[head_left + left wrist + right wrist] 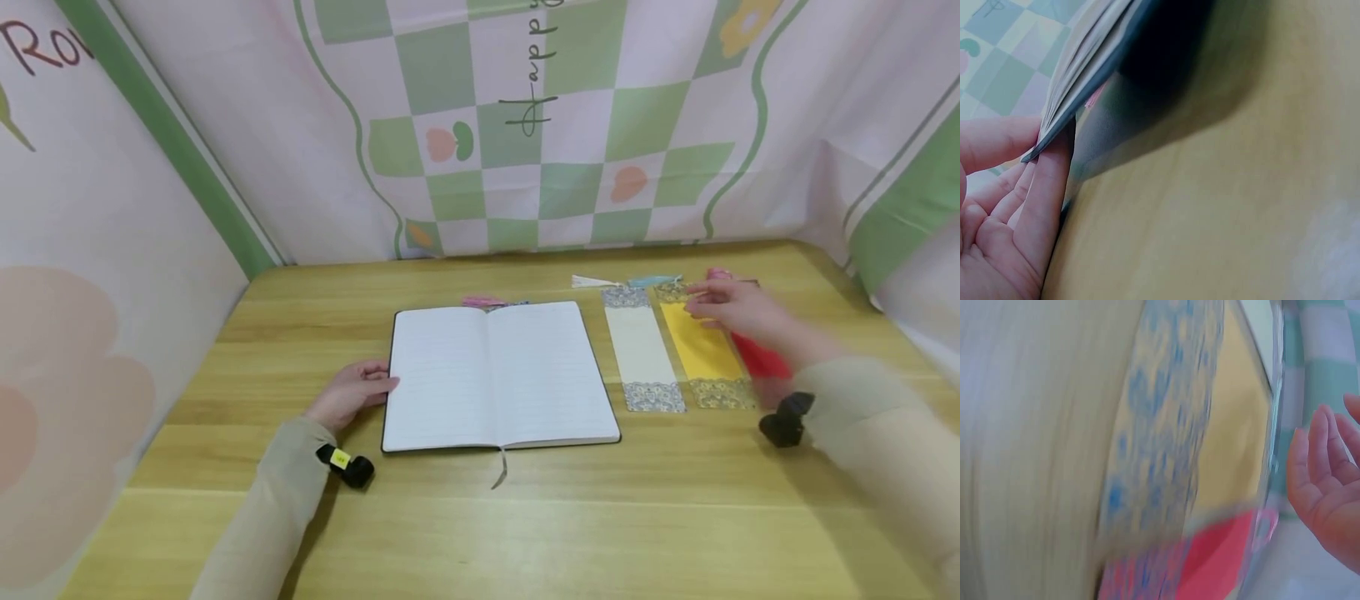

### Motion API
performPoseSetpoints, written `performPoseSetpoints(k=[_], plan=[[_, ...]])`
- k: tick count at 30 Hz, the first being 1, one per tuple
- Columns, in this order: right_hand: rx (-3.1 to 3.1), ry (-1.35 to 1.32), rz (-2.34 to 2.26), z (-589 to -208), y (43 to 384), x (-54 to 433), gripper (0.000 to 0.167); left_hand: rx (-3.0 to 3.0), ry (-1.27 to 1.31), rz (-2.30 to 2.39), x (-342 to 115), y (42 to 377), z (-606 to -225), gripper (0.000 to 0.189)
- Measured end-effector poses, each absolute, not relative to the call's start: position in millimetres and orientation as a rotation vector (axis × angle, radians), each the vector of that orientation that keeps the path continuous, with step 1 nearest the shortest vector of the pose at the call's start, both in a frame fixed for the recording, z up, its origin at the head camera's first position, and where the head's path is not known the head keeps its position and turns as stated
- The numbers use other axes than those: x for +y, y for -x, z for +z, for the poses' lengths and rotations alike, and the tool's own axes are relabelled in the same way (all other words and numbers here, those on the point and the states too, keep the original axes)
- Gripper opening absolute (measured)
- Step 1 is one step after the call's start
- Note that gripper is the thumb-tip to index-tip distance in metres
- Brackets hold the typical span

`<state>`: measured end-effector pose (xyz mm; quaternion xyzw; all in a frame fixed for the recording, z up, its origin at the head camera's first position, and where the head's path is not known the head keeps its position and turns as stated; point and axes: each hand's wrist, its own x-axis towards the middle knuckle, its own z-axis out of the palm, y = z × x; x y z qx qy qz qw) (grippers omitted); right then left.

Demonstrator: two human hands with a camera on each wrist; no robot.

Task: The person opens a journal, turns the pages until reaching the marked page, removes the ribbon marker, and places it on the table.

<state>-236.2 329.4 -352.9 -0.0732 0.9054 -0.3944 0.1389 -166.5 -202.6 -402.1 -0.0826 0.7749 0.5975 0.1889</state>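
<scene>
An open notebook (442, 375) with a dark cover lies on the wooden table. My left hand (351, 393) pinches its left edge; in the left wrist view the thumb is on the page side and the fingers (1047, 181) are under the cover. Over the upper end of a yellow bookmark (701, 346) hovers my right hand (738, 312), fingers loosely bent and holding nothing in the right wrist view. A cream bookmark (640, 346) lies to the left of the yellow one. The red bookmark (759, 357) is partly hidden under the right hand and wrist.
Pink tassels (483, 302) stick out past the notebook's top edge. A grey ribbon (500, 471) hangs from its lower edge. White and blue tassels (654, 282) lie above the bookmarks. A checked cloth (555, 192) hangs behind the table.
</scene>
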Motion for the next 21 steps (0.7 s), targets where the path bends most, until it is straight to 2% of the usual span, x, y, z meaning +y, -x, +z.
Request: performPoseSetpoints(k=[11, 15, 21], plan=[[2.597, 0.461, -1.089, -352.7, 233.8, 263.1, 0.044, 2.183, 0.216, 1.669, -202.6, 167.9, -400.0, 0.040], [2.630, 0.529, -1.014, -350.1, 235.1, 238.9, 0.045, 2.181, 0.206, 1.675, -202.7, 167.1, -400.1, 0.040], [2.700, 0.590, -0.851, -347.3, 238.2, 206.2, 0.057, 2.173, 0.210, 1.679, -203.8, 166.9, -401.7, 0.040]])
